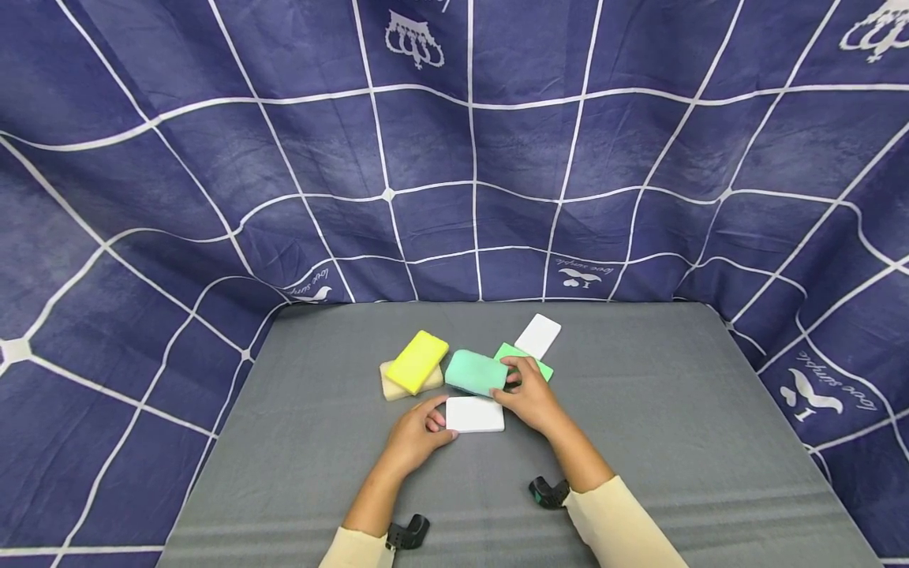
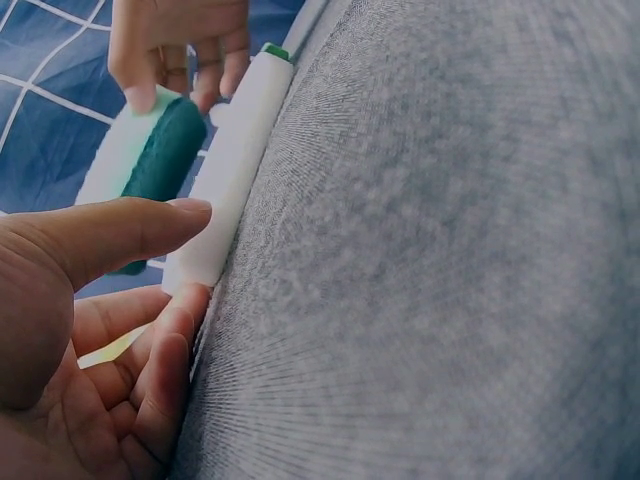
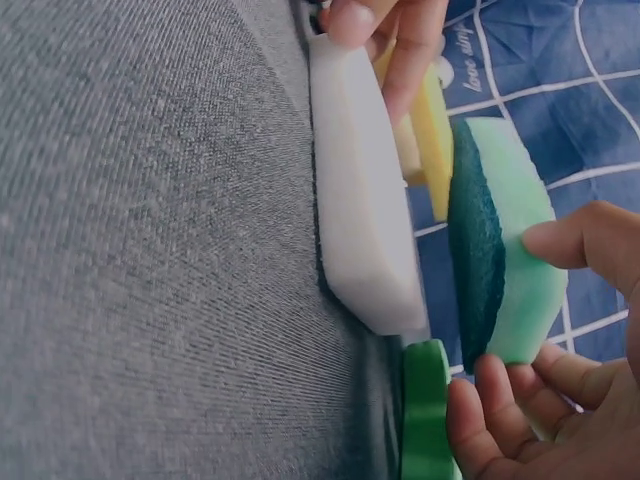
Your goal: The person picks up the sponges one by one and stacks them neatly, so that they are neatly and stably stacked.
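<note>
My right hand (image 1: 531, 397) pinches a mint-green sponge (image 1: 476, 372) by its right end, between thumb and fingers. The sponge has a dark green scouring layer on its underside, as the right wrist view shows, and it is held above the table. Just in front of it lies a white sponge (image 1: 474, 414), flat on the cloth. My left hand (image 1: 415, 435) grips that white sponge at its left end, thumb on the near side and fingers at the far side. In the left wrist view the left thumb (image 2: 150, 232) lies against the white sponge (image 2: 235, 165).
Left of the hands, a yellow sponge (image 1: 417, 361) lies tilted across a beige sponge (image 1: 392, 385). Behind the right hand, a green sponge (image 1: 545, 371) touches or overlaps another white sponge (image 1: 538, 335). A grey cloth (image 1: 319, 442) covers the table; a blue checked curtain (image 1: 511, 158) hangs behind.
</note>
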{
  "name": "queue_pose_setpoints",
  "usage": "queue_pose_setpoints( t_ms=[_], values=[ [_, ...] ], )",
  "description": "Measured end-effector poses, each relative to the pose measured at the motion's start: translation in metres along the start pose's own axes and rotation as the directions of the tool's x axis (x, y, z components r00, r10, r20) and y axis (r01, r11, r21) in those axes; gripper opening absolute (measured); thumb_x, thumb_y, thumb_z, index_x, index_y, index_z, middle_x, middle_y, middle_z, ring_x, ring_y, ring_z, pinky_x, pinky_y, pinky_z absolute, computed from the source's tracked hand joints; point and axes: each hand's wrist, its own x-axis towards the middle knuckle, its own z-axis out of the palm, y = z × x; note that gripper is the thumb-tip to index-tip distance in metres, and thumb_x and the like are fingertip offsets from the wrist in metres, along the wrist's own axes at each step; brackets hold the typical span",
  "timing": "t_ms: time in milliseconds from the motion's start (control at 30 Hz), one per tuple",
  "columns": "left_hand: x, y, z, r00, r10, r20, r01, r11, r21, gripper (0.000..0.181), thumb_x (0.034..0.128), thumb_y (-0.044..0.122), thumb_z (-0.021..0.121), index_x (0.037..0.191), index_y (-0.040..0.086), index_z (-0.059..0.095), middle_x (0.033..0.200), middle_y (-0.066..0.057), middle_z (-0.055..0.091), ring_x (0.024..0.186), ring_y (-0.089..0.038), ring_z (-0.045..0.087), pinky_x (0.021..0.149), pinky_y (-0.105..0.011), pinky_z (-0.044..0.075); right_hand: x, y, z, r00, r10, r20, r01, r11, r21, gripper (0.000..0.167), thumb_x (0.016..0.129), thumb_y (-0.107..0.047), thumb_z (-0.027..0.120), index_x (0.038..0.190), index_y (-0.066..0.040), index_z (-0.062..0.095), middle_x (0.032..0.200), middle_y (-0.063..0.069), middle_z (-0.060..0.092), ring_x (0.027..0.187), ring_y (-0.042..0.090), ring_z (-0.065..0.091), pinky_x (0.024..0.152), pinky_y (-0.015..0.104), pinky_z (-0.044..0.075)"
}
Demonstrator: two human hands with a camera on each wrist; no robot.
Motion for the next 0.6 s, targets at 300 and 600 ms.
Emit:
queue_pose_setpoints(
  t_ms=[300,600],
  values=[
    [0.000,-0.001,0.000,1.000,-0.001,0.001,0.001,1.000,-0.008,0.060,0.0796,0.019,0.085,0.135,0.009,0.063,0.087,0.004,0.063,0.075,-0.006,0.052,0.065,-0.022,0.041,-0.012,-0.001,-0.007,0.998,-0.025,0.050,0.026,1.000,-0.010,0.058,0.083,-0.011,0.079,0.136,-0.010,0.057,0.125,0.012,0.052,0.103,0.024,0.061,0.087,0.037,0.055],
    [0.000,-0.002,0.000,1.000,0.000,0.004,0.000,1.000,-0.012,0.063,0.0795,0.019,0.085,0.137,0.009,0.062,0.087,0.003,0.063,0.075,-0.006,0.053,0.064,-0.022,0.041,-0.020,0.002,-0.009,0.996,-0.051,0.073,0.053,0.998,-0.019,0.059,0.082,-0.007,0.080,0.136,-0.009,0.057,0.124,0.012,0.054,0.101,0.024,0.063,0.090,0.039,0.055]
  ],
)
